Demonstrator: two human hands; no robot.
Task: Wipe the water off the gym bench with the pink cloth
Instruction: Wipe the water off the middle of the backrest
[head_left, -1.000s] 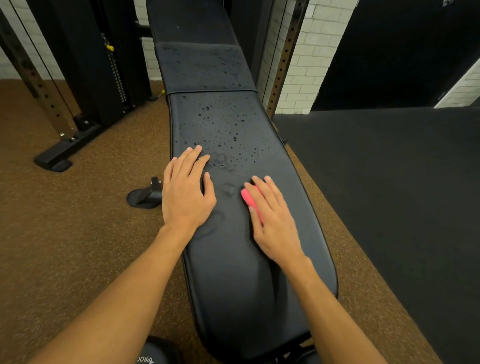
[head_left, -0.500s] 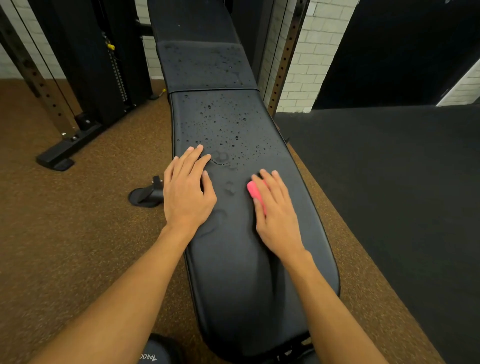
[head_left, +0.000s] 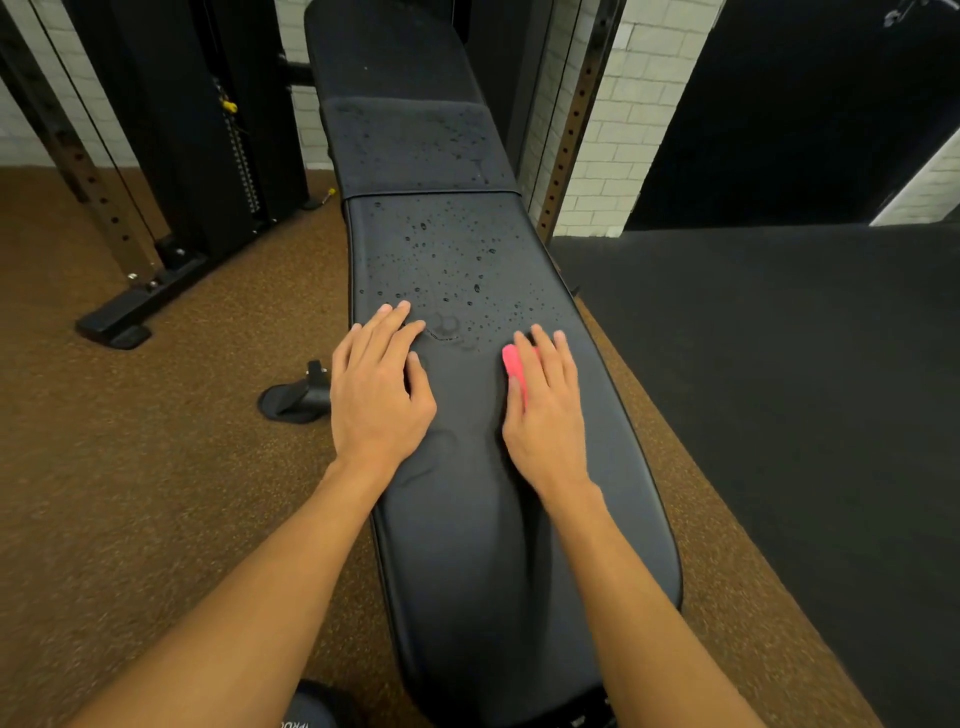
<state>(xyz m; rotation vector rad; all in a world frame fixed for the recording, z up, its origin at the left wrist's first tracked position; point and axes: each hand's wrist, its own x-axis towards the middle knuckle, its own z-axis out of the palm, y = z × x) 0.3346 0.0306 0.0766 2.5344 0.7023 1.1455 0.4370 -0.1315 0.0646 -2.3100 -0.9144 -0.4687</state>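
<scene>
A long black padded gym bench (head_left: 467, 545) runs away from me, its far half speckled with water drops (head_left: 457, 260). My right hand (head_left: 545, 405) lies flat on the pad's right side, fingers straight, pressing a folded pink cloth (head_left: 514, 364) that peeks out on the left of the hand, under the fingers. My left hand (head_left: 379, 384) rests flat on the pad's left edge, fingers straight, just short of the wet area. The near half of the pad looks dry.
A black bench foot (head_left: 296, 395) sticks out on the brown rubber floor at the left. A black rack base (head_left: 119, 322) and a weight stack (head_left: 239, 150) stand at the back left. Dark matting (head_left: 779, 389) covers the floor to the right, with a perforated upright (head_left: 566, 130) behind the bench.
My right hand has slid the pink cloth forward along the pad toward the water drops. My left hand has stayed in place.
</scene>
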